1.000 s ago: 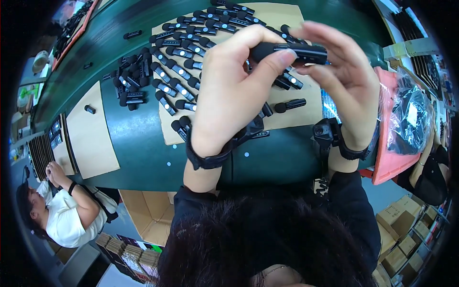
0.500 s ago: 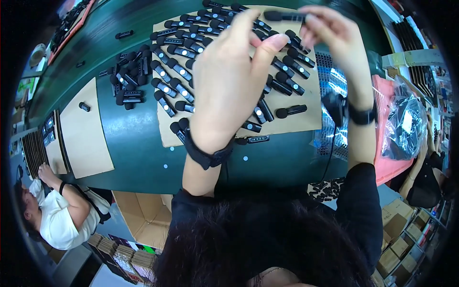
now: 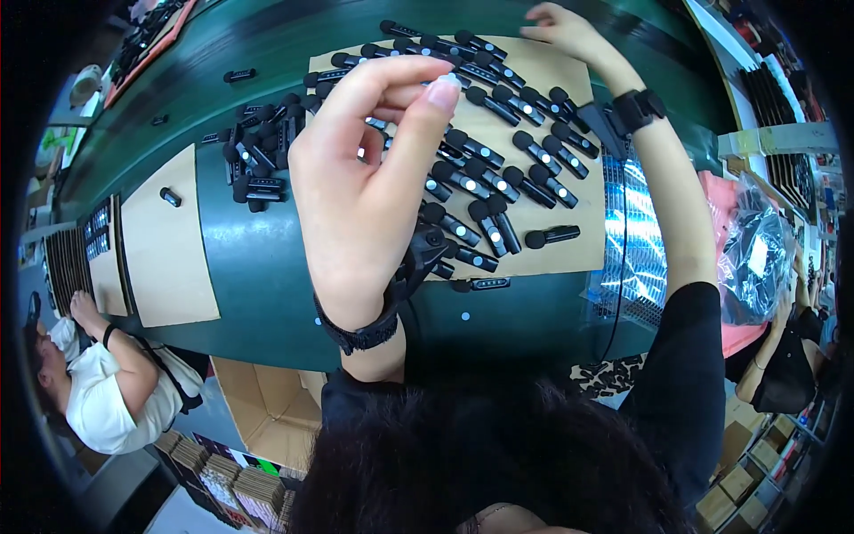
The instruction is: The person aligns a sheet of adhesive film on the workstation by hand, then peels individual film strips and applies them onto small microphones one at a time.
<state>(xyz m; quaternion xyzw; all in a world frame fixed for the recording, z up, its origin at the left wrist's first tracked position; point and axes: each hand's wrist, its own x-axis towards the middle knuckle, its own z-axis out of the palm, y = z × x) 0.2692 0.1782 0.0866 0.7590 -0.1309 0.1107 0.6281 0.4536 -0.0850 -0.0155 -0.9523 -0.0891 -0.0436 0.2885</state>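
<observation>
My left hand point(image 3: 360, 178) is raised over a cardboard sheet point(image 3: 569, 249), its thumb and forefinger tips pinched together. A tiny pale spot shows at the thumb tip; I cannot make out what it is. Under and around this hand lie rows of small black clip-on microphones point(image 3: 543, 187) with foam heads, many bearing a round white dot; the hand hides some. My right hand point(image 3: 565, 31) is beyond the sheet's far right corner, with its thumb and forefinger apart and no microphone visible in it. Both wrists wear black bands with small devices.
A heap of microphones point(image 3: 258, 147) lies left of the sheet on the green table point(image 3: 249, 240). At right are a shiny clear plastic sheet point(image 3: 636, 231), a dark cable and a pink tray point(image 3: 743, 338) with a plastic bag. Another person point(image 3: 116, 383) works at left.
My right hand has let go of the microphone it held and moved farther out. My left hand has shifted left and closed its thumb and forefinger. The view has shifted slightly.
</observation>
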